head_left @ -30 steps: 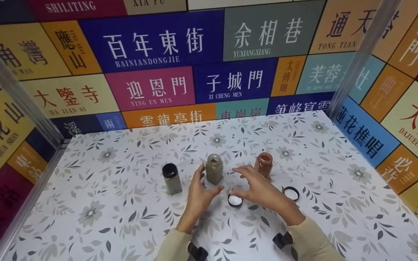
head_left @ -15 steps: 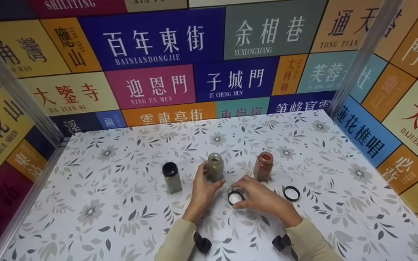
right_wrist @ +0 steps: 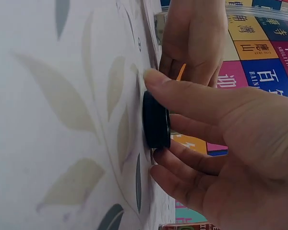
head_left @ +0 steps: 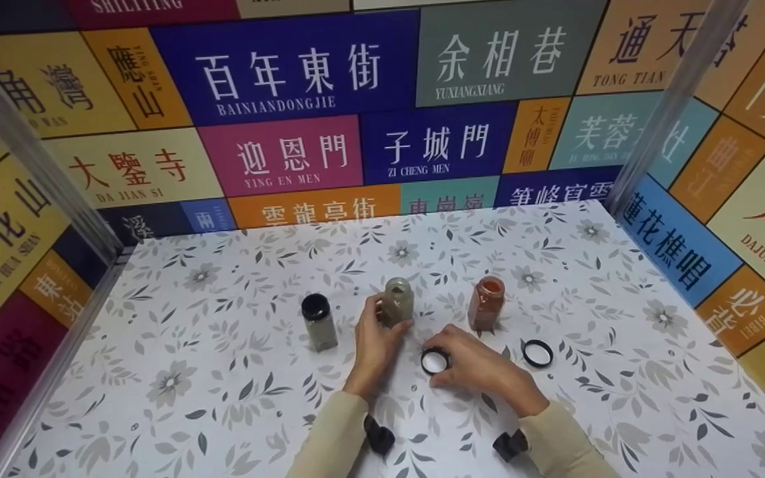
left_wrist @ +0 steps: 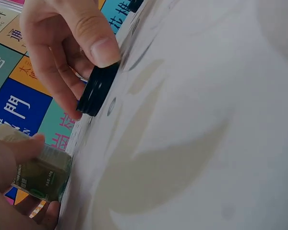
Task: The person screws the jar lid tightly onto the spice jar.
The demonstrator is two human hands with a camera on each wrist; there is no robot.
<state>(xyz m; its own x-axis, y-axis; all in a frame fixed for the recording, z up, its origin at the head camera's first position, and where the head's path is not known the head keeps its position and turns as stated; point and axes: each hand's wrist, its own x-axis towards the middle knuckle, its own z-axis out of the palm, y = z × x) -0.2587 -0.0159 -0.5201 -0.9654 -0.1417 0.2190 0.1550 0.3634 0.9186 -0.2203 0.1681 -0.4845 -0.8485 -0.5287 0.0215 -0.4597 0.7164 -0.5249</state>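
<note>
In the head view, my left hand (head_left: 378,342) grips an open glass jar of greenish powder (head_left: 398,302), which stands upright on the table. The left wrist view shows the thumb and fingers around this jar (left_wrist: 45,172). Just right of it, my right hand (head_left: 479,364) holds a black lid (head_left: 435,361) by its rim, white inner side up. Thumb and fingers lie on opposite sides of that lid (right_wrist: 156,120) in the right wrist view. The lid is at the table surface; whether it is slightly lifted I cannot tell.
An open jar of reddish powder (head_left: 487,304) stands at the right, with another black lid (head_left: 538,354) lying in front of it. At the left is a black-capped jar (head_left: 319,323) of greenish-grey powder. Printed panels (head_left: 289,73) wall the flower-patterned table (head_left: 243,398) at back and sides.
My left hand has closed around the jar of greenish powder. The right hand has come down from beside the reddish jar and taken hold of the nearer black lid.
</note>
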